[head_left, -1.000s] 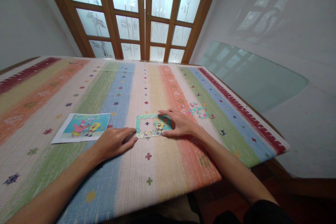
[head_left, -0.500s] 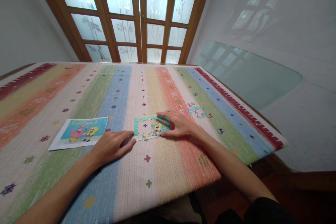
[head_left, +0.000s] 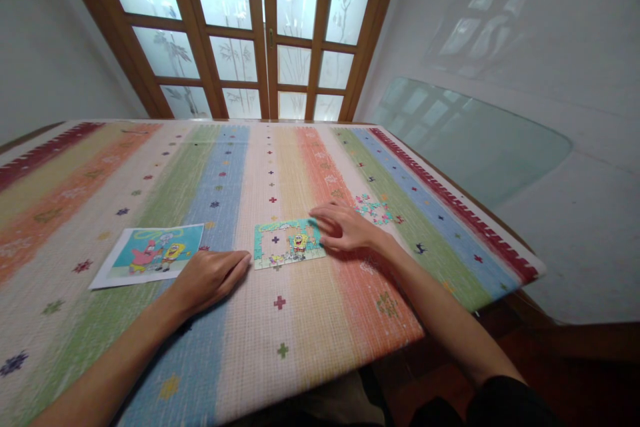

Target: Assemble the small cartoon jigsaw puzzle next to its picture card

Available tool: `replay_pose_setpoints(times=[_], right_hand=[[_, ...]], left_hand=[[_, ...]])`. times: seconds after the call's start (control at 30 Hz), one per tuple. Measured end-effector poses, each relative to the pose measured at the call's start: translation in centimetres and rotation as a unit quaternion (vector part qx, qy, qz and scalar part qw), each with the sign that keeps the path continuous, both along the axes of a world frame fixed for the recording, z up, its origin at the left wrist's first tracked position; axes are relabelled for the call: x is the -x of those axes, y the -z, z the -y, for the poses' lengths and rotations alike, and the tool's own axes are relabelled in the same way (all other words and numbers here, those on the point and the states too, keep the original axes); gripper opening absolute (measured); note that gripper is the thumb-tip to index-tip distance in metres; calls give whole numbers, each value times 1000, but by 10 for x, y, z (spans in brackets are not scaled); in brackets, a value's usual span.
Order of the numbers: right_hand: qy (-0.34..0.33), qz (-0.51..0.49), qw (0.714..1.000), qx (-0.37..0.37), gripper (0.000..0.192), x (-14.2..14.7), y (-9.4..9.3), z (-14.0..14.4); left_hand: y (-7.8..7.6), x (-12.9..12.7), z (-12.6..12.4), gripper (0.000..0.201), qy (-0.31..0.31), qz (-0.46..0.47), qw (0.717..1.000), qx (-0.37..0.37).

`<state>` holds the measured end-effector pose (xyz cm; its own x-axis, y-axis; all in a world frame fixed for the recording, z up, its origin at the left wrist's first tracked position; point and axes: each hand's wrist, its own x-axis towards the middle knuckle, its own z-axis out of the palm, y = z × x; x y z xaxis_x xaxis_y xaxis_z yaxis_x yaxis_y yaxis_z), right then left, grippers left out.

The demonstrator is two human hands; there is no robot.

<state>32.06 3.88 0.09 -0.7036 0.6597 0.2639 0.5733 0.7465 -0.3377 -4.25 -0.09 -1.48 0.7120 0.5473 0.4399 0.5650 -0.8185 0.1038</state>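
Note:
A partly assembled jigsaw puzzle (head_left: 300, 247) lies flat on the striped cloth, its border joined and a yellow cartoon figure in its right half. Tablecloth shows through the gap left of that figure. My left hand (head_left: 213, 275) rests just left of the puzzle, apart from it, with its fingers curled closed and nothing visible in them. Over the puzzle's right edge is my right hand (head_left: 347, 227), thumb and fingers apart, holding nothing that I can see. Loose puzzle pieces (head_left: 375, 210) lie scattered beyond the right hand.
A printed reference picture (head_left: 155, 253) on white paper lies to the left, partly behind my left hand. The striped tablecloth (head_left: 280, 327) covers the table up to its front edge. Wooden glass doors (head_left: 270, 33) stand behind, and a pale wall is on the right.
My left hand has drawn back from the puzzle's left edge and its fingers have curled in. The right hand has lifted and shifted right, uncovering more of the puzzle's right side.

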Motion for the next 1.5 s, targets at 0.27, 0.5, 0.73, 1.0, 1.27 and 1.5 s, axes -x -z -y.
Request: replay_pose_setpoints(times=[0.27,0.5,0.73,1.0,1.27,1.5], right_hand=[[14,19,1000,-14,39,6,4,5],[26,4,999,-33,29,18,8,10],[17,-6,999,-48,33,34,16,16],[8,-16,998,-54,35,35,18,15],[84,18,994,-70,26,17,8,5],[174,7,983,-59,16,-36,1,-17]], left_hand=[[0,-1,-2,45,-15,-13,999,-35],[3,2,-2,43,-28,-31,999,-18],[9,7,-3,40,-28,-36,999,-6],[6,2,-2,38,-31,-38,999,-9],[6,3,-2,34,-14,-26,999,-27],[8,3,-3,33,-16,-23,1000,-10]])
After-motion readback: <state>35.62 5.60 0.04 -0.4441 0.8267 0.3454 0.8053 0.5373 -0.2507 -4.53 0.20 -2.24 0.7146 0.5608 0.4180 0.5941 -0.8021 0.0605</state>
